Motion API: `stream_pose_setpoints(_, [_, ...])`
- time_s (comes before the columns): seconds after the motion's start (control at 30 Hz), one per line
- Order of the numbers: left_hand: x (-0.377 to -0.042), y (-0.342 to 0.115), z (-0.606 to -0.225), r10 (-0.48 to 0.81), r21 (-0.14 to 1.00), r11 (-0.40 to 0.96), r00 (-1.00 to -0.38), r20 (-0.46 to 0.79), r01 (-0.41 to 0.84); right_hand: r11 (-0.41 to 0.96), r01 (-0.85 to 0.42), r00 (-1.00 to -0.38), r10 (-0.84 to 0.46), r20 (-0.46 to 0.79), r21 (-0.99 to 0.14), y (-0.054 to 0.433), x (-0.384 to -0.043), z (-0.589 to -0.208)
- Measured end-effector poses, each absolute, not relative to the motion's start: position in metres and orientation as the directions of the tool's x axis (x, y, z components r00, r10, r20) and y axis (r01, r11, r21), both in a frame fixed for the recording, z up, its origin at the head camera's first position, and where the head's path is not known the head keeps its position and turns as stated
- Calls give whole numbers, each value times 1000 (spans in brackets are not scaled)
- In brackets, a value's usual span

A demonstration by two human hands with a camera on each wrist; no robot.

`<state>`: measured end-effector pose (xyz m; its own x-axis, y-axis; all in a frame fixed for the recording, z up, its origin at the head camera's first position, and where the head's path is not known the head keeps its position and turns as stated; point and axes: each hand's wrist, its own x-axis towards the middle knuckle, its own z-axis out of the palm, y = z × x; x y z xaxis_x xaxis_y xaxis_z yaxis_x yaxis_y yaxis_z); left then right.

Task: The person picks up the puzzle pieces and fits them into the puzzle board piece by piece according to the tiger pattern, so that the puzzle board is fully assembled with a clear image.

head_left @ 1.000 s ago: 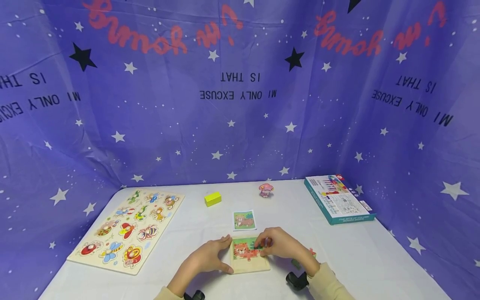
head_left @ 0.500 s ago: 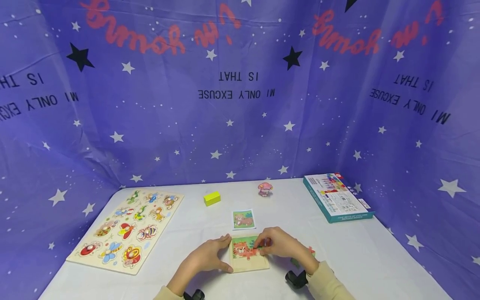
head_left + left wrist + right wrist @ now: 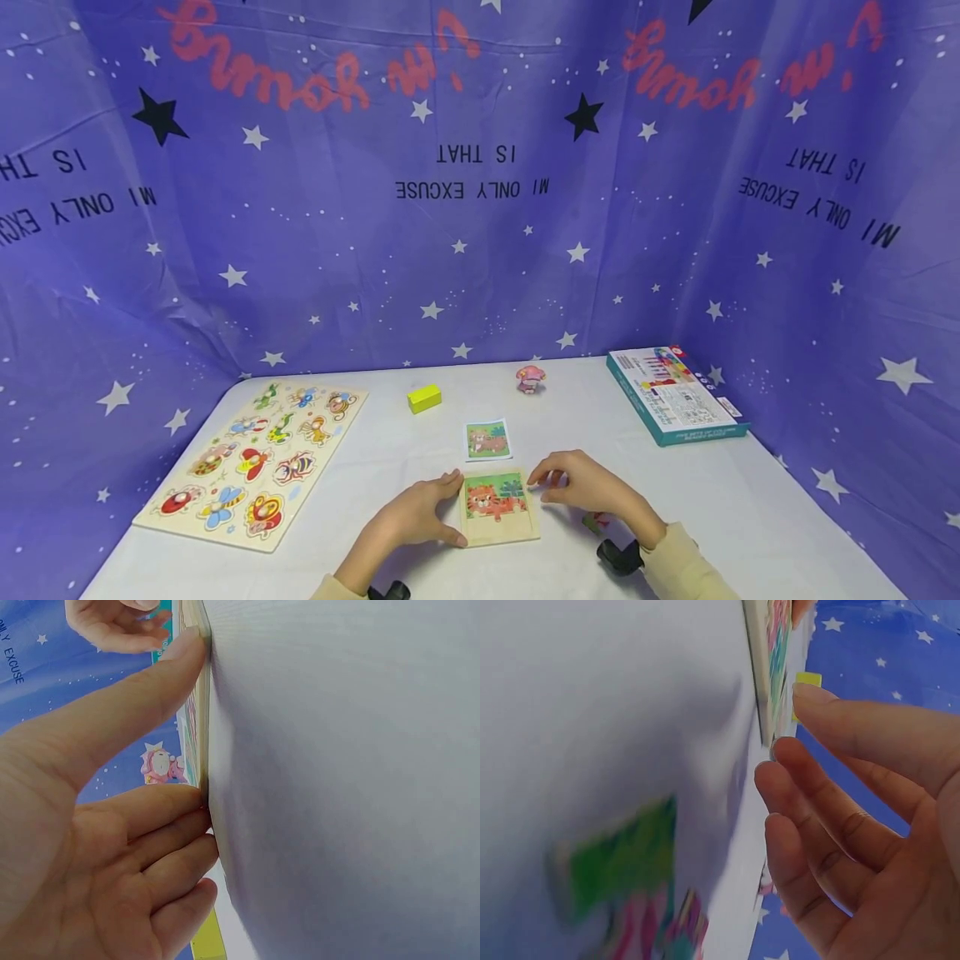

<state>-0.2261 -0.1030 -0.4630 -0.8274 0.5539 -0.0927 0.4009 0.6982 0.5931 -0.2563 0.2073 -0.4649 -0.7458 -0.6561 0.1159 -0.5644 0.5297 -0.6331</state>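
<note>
A small wooden puzzle tray (image 3: 498, 532) lies in front of me, its upper part filled by joined pieces of a red tiger picture (image 3: 487, 498); its lower strip is bare wood. My left hand (image 3: 416, 512) rests along the tray's left side, thumb at the near corner and fairly straight fingers at the far one. Just right of the tray hovers my right hand (image 3: 588, 485), holding nothing, with thumb and fingers apart in the right wrist view. Loose puzzle pieces (image 3: 597, 522) lie under the right forearm; a green one (image 3: 622, 859) shows blurred in the right wrist view.
A picture card (image 3: 487, 439) of a tiger lies behind the tray. Farther back are a yellow block (image 3: 425, 398) and a pink figurine (image 3: 530, 379). An insect peg board (image 3: 300, 492) lies left; a flat box (image 3: 678, 397) lies back right.
My right hand has let go of a puzzle piece at the tray's upper right and moved off to the right. That part of the picture now shows. The left hand stays put.
</note>
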Motion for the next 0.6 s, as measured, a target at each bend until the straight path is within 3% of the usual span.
stream_pose_setpoints(0.6, [-225,-103,-463,548,596,699,-831,-92,395,616,-513,-793,-607,56,-598,248,-233,-458])
